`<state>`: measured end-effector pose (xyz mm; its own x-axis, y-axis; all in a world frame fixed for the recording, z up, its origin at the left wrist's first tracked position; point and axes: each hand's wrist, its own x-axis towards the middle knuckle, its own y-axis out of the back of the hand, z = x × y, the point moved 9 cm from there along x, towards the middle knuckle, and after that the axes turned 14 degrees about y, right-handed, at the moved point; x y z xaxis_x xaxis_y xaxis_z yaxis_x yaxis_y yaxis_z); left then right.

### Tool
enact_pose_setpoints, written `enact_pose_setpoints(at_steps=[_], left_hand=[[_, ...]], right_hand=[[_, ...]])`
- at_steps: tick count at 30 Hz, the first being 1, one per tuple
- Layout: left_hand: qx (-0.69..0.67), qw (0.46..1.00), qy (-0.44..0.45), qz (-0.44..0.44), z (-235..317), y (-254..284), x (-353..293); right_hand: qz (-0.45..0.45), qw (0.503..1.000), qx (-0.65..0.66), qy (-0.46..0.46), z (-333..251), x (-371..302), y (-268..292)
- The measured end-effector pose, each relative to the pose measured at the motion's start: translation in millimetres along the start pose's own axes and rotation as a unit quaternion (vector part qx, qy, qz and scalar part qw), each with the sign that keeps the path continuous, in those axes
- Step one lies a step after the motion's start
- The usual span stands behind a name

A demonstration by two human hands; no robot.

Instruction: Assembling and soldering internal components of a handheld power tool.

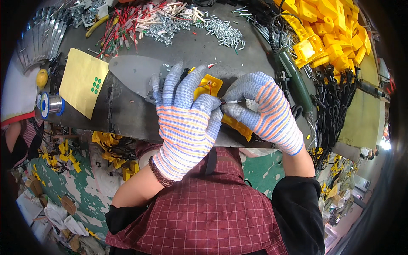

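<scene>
Viewed remotely; clock centred on where the fingertips meet. Six o'clock, nearest: the maroon checked apron (pixel 199 204). Both hands are in striped knit gloves. Right hand (pixel 265 108), three o'clock: thumb and forefinger narrowed to a pinch on a thin white-ended lead (pixel 230 101). Left hand (pixel 185 114), between eight and nine: thumb tip at the same spot, other fingers stretched forward; I cannot tell whether it grips anything. The yellow plastic housing (pixel 210 86) is on the desk (pixel 140 121) beneath the hands, showing at eleven and at five.

Handling, my judgement: housing light, stiff, perhaps slick under knit; I would hold it by its outer edges. Lead soft, springy, fragile at its end; I would pinch just behind the white part.

Farther: solder spool (pixel 54 105) at nine, corded green screwdriver (pixel 294 80) between two and three, black cables (pixel 338 106) at three. Farthest: red-and-white wires (pixel 123 27) at ten, loose screws (pixel 225 34) at twelve, heaped yellow mouldings (pixel 327 34) at two.
</scene>
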<state>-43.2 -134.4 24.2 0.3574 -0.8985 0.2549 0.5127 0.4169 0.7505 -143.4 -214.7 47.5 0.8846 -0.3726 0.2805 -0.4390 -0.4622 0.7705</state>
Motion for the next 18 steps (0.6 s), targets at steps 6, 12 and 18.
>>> enact_pose_setpoints(at_steps=[6, 12, 18], left_hand=[[0.0, 1.0, 0.002, 0.019, -1, -1, 0], [-0.033, 0.999, 0.018, 0.02, 4, 5, 3], [-0.001, 1.0, 0.005, 0.026, 4, 1, -2]], right_hand=[[0.079, 0.991, 0.084, -0.069, 7, -13, 13], [0.056, 0.997, -0.046, -0.008, -1, -11, 9], [0.051, 0.986, -0.132, 0.084, -15, -5, 7]])
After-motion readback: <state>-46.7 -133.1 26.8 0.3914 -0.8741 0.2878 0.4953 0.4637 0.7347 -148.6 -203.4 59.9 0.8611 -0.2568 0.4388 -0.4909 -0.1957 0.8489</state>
